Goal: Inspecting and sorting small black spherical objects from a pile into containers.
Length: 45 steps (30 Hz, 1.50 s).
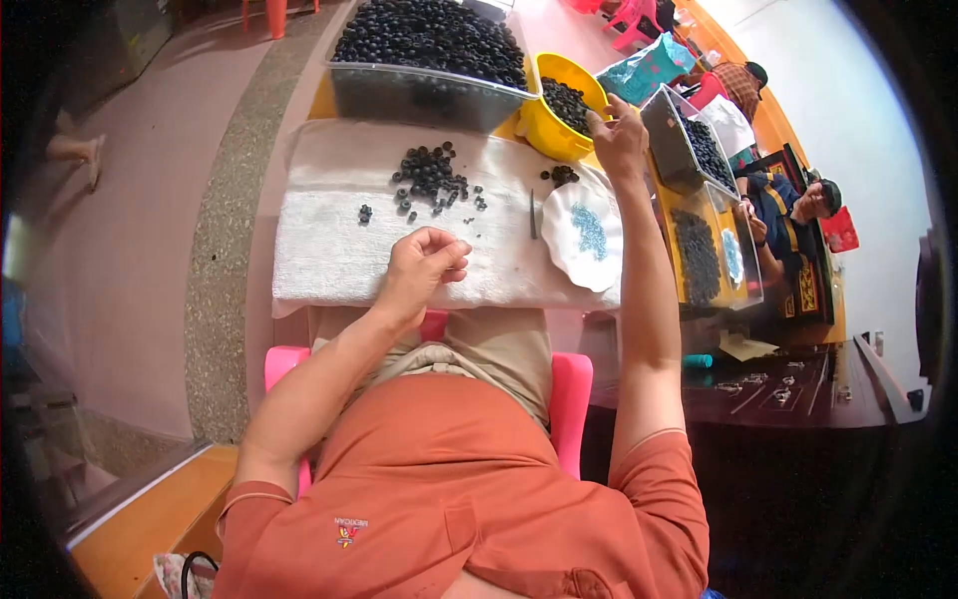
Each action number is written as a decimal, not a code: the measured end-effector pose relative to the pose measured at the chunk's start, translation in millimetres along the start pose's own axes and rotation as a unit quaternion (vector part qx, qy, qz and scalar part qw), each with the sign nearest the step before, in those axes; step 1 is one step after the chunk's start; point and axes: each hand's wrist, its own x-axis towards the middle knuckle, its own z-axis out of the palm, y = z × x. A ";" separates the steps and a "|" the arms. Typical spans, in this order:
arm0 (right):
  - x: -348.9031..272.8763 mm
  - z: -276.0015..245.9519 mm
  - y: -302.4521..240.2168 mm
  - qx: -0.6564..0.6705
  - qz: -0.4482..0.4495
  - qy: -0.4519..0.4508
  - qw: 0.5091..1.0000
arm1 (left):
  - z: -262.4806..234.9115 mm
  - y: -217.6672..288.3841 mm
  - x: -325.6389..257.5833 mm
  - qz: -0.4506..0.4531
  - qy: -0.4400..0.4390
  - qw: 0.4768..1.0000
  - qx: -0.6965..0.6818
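Note:
My left hand [427, 265] hovers over the near part of a white towel [329, 250], fingers curled and thumb against them; whatever they pinch, if anything, is too small to see. Loose small black round pieces [431, 172], some ring-like, lie beyond it. My right hand [621, 140] is stretched out at the right rim of a yellow bucket [559, 140] that holds more black pieces; its thumb and forefinger stand apart with nothing visible between. Under the right forearm, a white scalloped plate [574, 270] carries tiny light-blue bits [589, 232]. Slim dark tweezers [533, 215] lie beside the plate.
A large clear bin [419, 95] heaped with black pieces stands at the far edge. Right of my arm are a grey-sided tub [674, 140] and a clear box [743, 292]. Another person [783, 215] sits beyond them. A dark table [728, 399] is at the right.

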 end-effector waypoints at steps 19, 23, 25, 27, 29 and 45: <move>-88.6 53.8 -82.3 0.076 -0.073 -0.339 0.935 | -0.4 1.0 0.9 -0.001 0.005 1.000 -0.005; -87.6 61.6 -93.5 0.060 -0.116 -0.346 0.929 | -2.9 -2.6 2.9 -0.001 -0.001 1.000 -0.020; -87.4 63.8 -95.8 0.051 -0.127 -0.352 0.926 | -2.5 -3.0 3.2 0.001 -0.006 1.000 -0.023; -87.2 65.1 -96.8 0.042 -0.138 -0.358 0.922 | -1.8 -1.8 2.9 0.001 -0.006 1.000 -0.023; -86.9 65.3 -96.5 0.043 -0.134 -0.368 0.919 | -0.2 -0.6 2.0 0.000 -0.008 1.000 -0.022; -89.6 59.7 -138.1 0.037 -0.152 -0.376 0.913 | -1.4 -2.9 1.9 0.010 0.009 1.000 -0.008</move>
